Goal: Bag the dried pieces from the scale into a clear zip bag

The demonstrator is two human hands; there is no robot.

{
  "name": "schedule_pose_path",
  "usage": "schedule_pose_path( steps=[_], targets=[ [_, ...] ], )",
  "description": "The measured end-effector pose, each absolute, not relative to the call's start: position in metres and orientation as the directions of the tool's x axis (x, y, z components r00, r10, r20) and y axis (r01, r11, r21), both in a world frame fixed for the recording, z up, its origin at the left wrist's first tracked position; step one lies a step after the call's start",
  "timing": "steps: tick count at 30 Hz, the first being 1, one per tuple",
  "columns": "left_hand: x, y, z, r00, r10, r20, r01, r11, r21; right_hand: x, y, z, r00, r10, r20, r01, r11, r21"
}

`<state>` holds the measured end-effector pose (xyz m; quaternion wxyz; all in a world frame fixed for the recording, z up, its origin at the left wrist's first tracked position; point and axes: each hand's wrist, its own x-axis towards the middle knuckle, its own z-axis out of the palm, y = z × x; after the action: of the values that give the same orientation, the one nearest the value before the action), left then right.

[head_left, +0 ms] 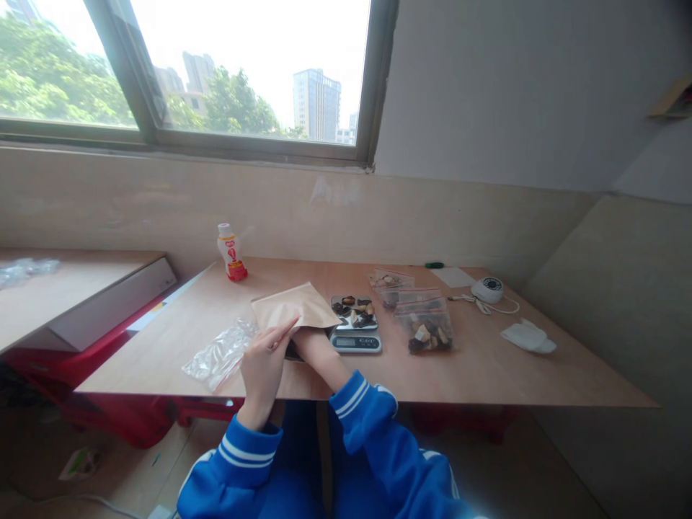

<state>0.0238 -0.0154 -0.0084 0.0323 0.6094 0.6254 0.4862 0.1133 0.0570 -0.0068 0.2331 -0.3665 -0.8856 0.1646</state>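
Observation:
A brown paper bag (pixel 295 305) lies on the wooden table (pixel 486 367) in front of me. My left hand (pixel 263 362) pinches the bag's near edge with closed fingers. My right hand is pushed inside the bag, so only the wrist (pixel 318 348) shows and its fingers are hidden. Just right of the bag stands a small digital scale (pixel 355 340) with dark and pale food pieces (pixel 355 311) on its platform. Further right lie clear zip bags (pixel 424 322) holding similar pieces.
A crumpled clear plastic bag (pixel 221 353) lies left of my hands. A small red-and-white bottle (pixel 231 251) stands at the back. On the right are a white round device (pixel 487 289) with a cord, a white cloth (pixel 528 337), a paper sheet (pixel 453 277).

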Motion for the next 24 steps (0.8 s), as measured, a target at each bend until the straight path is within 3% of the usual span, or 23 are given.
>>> schedule_pose_path(
  steps=[5,9,17,20,24],
  targets=[
    [0.017,-0.012,-0.006,-0.244,0.806,0.54,0.696,-0.242,0.676,0.139,0.033,0.002,-0.569,0.795,0.209,0.707,0.603,-0.368],
    [0.012,-0.008,-0.002,-0.253,0.822,0.51,0.673,-0.228,0.703,0.158,0.019,0.009,-0.536,0.79,0.298,0.691,0.613,-0.383],
    [0.009,-0.002,0.0,-0.247,0.848,0.47,0.661,-0.207,0.722,0.196,-0.001,0.015,-0.387,0.77,0.507,0.343,0.631,-0.696],
    [0.008,-0.001,-0.002,-0.259,0.838,0.481,0.656,-0.213,0.724,0.215,-0.003,0.017,-0.305,0.825,0.476,0.284,0.556,-0.781],
    [0.007,0.001,-0.003,-0.273,0.824,0.497,0.675,-0.204,0.709,0.247,0.01,0.009,-0.168,0.917,0.363,0.325,0.399,-0.857]
  ],
)
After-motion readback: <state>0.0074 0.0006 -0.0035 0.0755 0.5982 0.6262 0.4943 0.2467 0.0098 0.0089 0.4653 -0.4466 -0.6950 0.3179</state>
